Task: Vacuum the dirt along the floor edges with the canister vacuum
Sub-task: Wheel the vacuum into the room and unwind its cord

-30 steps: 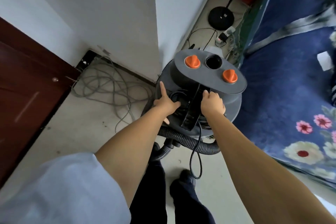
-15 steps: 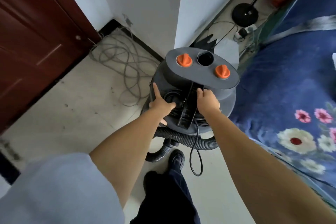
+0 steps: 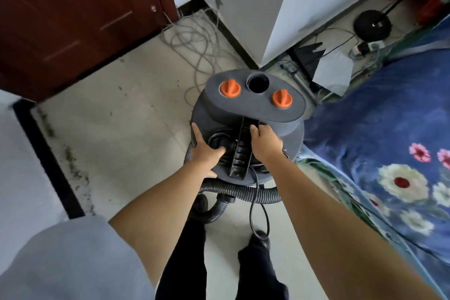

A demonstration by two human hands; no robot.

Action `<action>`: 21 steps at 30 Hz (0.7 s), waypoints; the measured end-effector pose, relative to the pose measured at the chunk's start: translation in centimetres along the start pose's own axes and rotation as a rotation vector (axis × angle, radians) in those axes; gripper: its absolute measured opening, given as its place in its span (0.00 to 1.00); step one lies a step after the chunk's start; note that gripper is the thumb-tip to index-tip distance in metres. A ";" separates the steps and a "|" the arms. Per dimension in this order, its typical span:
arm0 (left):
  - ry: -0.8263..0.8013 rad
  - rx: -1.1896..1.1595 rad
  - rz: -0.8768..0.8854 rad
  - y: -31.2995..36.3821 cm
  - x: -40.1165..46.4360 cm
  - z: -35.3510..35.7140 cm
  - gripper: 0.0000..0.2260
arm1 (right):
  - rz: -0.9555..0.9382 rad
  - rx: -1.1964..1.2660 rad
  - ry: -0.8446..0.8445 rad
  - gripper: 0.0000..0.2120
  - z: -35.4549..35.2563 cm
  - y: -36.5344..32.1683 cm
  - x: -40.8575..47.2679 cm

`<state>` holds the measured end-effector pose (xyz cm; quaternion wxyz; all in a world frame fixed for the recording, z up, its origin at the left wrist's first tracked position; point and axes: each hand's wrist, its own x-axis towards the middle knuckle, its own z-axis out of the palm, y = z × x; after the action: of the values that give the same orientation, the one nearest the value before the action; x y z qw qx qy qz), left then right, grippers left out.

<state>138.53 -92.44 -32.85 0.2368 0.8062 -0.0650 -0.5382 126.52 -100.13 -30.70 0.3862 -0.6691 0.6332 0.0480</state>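
The grey canister vacuum (image 3: 246, 107) stands on the tile floor in front of me, with two orange knobs and an open port on its lid. My left hand (image 3: 207, 151) rests on the left of the lid beside the coiled cord, index finger straight. My right hand (image 3: 266, 141) curls round the black carry handle (image 3: 241, 151) from the right. The ribbed hose (image 3: 243, 192) loops below the canister, and a black cord (image 3: 258, 214) hangs over it. Dark dirt (image 3: 70, 161) lies along the black baseboard at the left wall.
A dark red door (image 3: 73, 19) is at the upper left, with a tangle of grey cables (image 3: 194, 39) in the corner. A white wall corner juts out behind the vacuum. Blue floral bedding (image 3: 389, 153) fills the right. A lamp base (image 3: 372, 23) and power strip (image 3: 362, 47) lie beyond.
The view has swung left, bringing the door and the dirty left baseboard into view. Both hands stay on the vacuum top, and my feet have shifted.
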 end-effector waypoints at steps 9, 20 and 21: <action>0.132 -0.207 -0.090 -10.5 -6.1 3.8 0.46 | -0.233 -0.168 -0.114 0.17 2.3 5.1 -6.4; 0.160 -0.308 -0.139 -21.6 -12.9 7.5 0.46 | -0.320 -0.241 -0.152 0.15 5.1 12.3 -16.0; 0.163 -0.300 -0.147 -22.7 -13.5 8.0 0.46 | -0.322 -0.248 -0.165 0.14 5.2 13.1 -16.8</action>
<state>122.33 -70.14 -34.22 0.3192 0.8054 0.0945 -0.4904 113.87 -82.14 -31.03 0.3542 -0.7977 0.4736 0.1178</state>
